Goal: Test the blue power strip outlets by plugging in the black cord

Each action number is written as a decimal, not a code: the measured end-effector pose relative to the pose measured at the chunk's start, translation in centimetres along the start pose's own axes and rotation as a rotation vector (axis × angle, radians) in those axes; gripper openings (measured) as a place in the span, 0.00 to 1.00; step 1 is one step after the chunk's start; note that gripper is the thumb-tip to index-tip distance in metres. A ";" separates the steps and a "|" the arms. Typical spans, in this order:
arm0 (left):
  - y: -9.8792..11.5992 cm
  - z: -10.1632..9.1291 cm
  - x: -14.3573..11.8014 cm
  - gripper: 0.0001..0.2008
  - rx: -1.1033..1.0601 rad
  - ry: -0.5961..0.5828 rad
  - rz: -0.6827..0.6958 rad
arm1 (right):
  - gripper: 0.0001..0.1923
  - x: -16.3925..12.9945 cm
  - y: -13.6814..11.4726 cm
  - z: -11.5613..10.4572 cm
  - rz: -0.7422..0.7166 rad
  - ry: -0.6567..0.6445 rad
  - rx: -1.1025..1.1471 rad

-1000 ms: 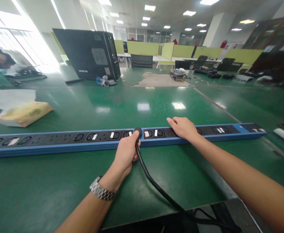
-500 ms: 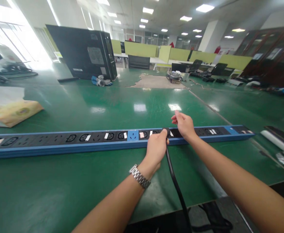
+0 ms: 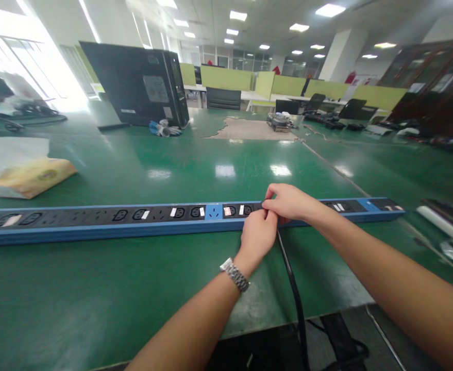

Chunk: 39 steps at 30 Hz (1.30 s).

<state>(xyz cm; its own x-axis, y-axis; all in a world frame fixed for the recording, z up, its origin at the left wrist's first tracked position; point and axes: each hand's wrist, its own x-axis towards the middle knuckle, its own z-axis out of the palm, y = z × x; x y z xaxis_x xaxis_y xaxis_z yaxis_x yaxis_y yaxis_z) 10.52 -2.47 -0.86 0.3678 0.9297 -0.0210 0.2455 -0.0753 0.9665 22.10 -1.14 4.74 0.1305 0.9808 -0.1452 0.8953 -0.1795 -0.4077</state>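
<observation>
A long blue power strip (image 3: 187,226) with a row of black sockets lies across the green table. My left hand (image 3: 260,234), with a metal watch on its wrist, is closed round the plug of a thick black power cable (image 3: 294,283) at the strip. Over the same spot, my right hand (image 3: 288,201) is pinched on the plug's top, its fingers touching the left thumb. Both hands hide most of the plug, so how deep it sits in the socket cannot be seen. The cable hangs down over the table's near edge.
A black computer tower (image 3: 133,85) stands at the back left with blue-grey gloves (image 3: 165,129) beside it. A tissue pack (image 3: 31,178) lies at the left. Tools and cables (image 3: 365,123) are spread at the far right. Part of another person shows at the left edge.
My right hand has come left and down from above the strip onto the plug beside my left hand. My left hand stays on the plug, and the view has shifted slightly.
</observation>
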 end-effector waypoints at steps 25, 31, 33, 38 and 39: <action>-2.8 -10.4 2.1 0.27 1.191 0.134 0.294 | 0.12 -1.2 9.3 -7.4 0.032 0.163 -0.325; -2.8 -10.2 2.2 0.26 1.225 0.142 0.289 | 0.17 -2.4 14.4 -7.6 0.029 0.158 -0.289; -2.7 -10.2 2.2 0.26 1.239 0.143 0.286 | 0.19 -2.7 14.8 -7.3 -0.022 0.147 -0.283; -2.6 -10.2 2.2 0.26 1.255 0.147 0.294 | 0.19 -2.6 14.2 -5.2 -0.143 0.276 -0.372; -2.6 -10.2 2.2 0.26 1.254 0.149 0.297 | 0.19 -2.7 14.1 -5.1 -0.144 0.267 -0.398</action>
<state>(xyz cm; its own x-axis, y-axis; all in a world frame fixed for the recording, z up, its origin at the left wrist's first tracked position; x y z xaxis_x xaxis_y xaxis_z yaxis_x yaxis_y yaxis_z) 1.53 3.47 -0.81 0.4699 0.8440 0.2584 0.8694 -0.4932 0.0298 36.49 -5.91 3.98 0.0512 0.9882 0.1447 0.9985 -0.0483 -0.0239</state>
